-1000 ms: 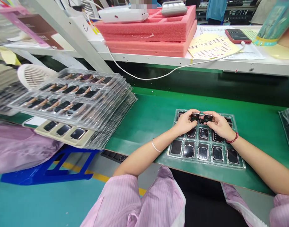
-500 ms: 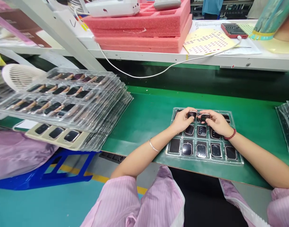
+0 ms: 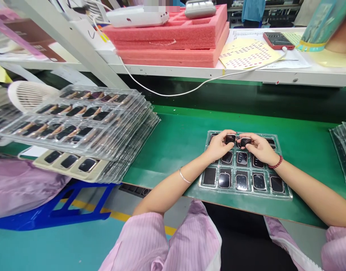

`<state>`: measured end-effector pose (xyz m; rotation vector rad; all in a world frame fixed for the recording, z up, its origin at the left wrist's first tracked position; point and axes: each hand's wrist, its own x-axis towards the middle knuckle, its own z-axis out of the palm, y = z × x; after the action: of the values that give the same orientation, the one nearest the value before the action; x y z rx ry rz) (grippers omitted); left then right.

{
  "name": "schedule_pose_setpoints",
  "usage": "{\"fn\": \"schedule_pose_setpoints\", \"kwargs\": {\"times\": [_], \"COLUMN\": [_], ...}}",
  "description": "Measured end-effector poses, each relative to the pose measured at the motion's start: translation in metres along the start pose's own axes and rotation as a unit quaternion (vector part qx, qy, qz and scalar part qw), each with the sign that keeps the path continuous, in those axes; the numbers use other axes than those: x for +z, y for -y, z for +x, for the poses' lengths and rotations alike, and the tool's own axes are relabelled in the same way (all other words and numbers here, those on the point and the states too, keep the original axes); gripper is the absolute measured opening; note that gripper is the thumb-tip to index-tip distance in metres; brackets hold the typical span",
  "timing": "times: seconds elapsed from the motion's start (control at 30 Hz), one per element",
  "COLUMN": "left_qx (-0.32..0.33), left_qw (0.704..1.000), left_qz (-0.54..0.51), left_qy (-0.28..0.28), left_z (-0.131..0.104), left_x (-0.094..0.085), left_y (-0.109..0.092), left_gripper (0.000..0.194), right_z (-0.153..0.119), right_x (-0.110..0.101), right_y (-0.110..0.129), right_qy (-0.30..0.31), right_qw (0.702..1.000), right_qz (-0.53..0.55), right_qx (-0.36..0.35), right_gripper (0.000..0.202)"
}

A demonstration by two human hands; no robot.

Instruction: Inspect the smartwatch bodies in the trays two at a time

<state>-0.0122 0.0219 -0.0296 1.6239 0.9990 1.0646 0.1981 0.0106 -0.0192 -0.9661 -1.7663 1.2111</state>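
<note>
A clear plastic tray (image 3: 246, 194) with dark-screened watch cases in its compartments lies on the green table. Over its back row, my left hand (image 3: 220, 145) holds a watch case (image 3: 230, 139) between thumb and fingers. Close beside it, my right hand (image 3: 259, 147) grips another watch case (image 3: 245, 141), its dark face turned up with small light marks on it. The two cases are held nearly side by side. In the tray's front row, the leftmost compartment (image 3: 209, 176) shows only a dark flat surface.
Stacked clear trays (image 3: 133, 124) of watch cases stand at the left, beside a white fan (image 3: 31, 94). More trays (image 3: 344, 150) are at the right edge. A shelf (image 3: 190, 73) bears red foam (image 3: 167, 41), papers and a phone (image 3: 279, 39); a white cable hangs down.
The whole view has shifted slightly. Both hands still hold their watch cases over the tray; the case in my left hand is tilted a little differently.
</note>
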Motion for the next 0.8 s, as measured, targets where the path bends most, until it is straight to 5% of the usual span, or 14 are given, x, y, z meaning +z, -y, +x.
{"fn": "schedule_pose_setpoints", "kwargs": {"times": [0.4,0.8], "left_qx": [0.012,-0.019], "left_qw": [1.000,0.999], "left_qz": [-0.025,-0.028], "left_qy": [0.006,0.014], "left_z": [0.0012,0.0007], "left_x": [-0.0004,-0.0001], "left_y": [0.0034,0.0010], "left_gripper": [0.035,0.050], "right_z": [-0.0003,0.0005], "right_x": [-0.0010,-0.0006], "right_y": [-0.0013,-0.0026], "right_qy": [0.005,0.003], "right_qw": [1.000,1.000], "right_qz": [0.004,0.003], "right_qx": [0.007,0.014], "right_gripper": [0.045,0.047]}}
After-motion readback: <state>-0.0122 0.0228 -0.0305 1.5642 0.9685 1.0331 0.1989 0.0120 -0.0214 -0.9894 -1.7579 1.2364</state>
